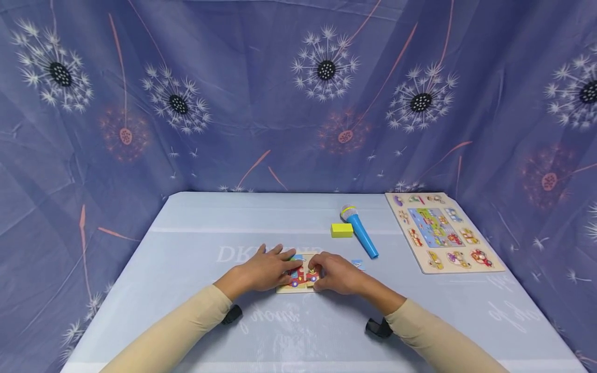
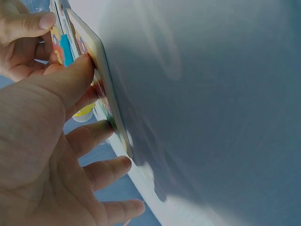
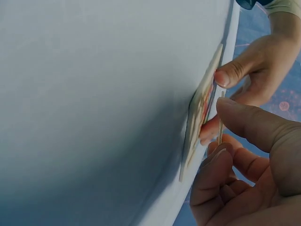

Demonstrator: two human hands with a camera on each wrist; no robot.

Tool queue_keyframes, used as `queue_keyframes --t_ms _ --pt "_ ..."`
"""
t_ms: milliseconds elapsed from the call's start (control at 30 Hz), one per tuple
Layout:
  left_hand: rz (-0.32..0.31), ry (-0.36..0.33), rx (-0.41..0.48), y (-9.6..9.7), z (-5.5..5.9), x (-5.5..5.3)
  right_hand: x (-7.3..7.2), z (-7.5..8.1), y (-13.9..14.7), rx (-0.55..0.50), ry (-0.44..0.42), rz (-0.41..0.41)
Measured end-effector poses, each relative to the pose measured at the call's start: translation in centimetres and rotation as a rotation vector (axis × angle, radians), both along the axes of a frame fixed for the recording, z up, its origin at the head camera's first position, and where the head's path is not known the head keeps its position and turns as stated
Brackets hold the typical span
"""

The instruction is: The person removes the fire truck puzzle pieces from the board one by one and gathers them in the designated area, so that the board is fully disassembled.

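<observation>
A small wooden jigsaw board [image 1: 291, 290] with a red vehicle picture lies flat on the table in the head view. My left hand [image 1: 260, 269] rests on its left side, fingers spread, the thumb and some fingertips touching the picture in the left wrist view. From the right, my right hand [image 1: 341, 273] pinches a thin jigsaw piece [image 3: 220, 127] between thumb and fingers. That piece stands slightly above the board's surface in the right wrist view. Another jigsaw piece [image 1: 358, 264], partly blue, lies just beyond the right hand.
Behind the hands lie a yellow block [image 1: 342, 230] and a blue toy microphone [image 1: 363, 233]. A larger wooden peg puzzle [image 1: 422, 256] with several picture pieces lies at the back right. Patterned blue curtains [image 1: 261, 93] enclose the table's back and sides.
</observation>
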State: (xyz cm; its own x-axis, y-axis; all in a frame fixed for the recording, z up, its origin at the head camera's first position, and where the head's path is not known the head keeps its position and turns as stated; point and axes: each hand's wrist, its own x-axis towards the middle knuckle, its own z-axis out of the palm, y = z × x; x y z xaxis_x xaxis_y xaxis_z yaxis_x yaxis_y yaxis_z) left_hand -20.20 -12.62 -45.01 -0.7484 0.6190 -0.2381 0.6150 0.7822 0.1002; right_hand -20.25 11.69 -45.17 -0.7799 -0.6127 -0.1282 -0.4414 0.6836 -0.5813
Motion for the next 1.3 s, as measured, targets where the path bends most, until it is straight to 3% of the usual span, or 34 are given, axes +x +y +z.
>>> queue_keyframes --t_ms 300,567,733,1000,1300 --pt "0.000 0.003 0.004 0.0 -0.3 0.1 1.0 -0.1 4.1 -0.056 0.003 -0.048" --pt "-0.005 -0.010 0.011 0.0 -0.4 0.4 2.3 0.1 9.7 -0.120 -0.034 -0.052" --pt "-0.001 -0.009 0.016 -0.1 -0.3 0.3 2.9 0.3 12.7 -0.105 -0.050 -0.082" --pt "-0.001 -0.010 0.018 -0.1 -0.1 0.2 3.7 -0.4 13.2 -0.101 -0.126 -0.086" --pt "0.004 -0.017 0.029 0.1 0.0 0.2 4.2 -0.9 12.6 -0.090 -0.084 -0.061"
